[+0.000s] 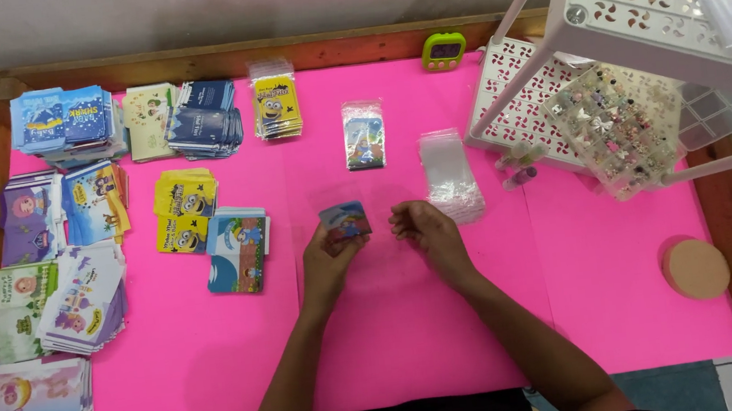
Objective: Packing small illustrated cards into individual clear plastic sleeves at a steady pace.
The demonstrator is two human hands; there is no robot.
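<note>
Two bare forearms, rising from the bottom centre of the frame, ending in left hand [328, 257] and right hand [424, 229]. No sleeves, rings, watch or bracelets visible. Dark clothing at bottom edge.

card stacks [78, 227] left on table [452, 332], rack [640, 50] right, bags [450, 174] between

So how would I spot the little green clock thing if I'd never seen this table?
Start at the pink mat and follow it to its far edge, just left of the white perforated rack. The small green timer sits there alone, the only rounded, lime-coloured item among flat card stacks.
</note>
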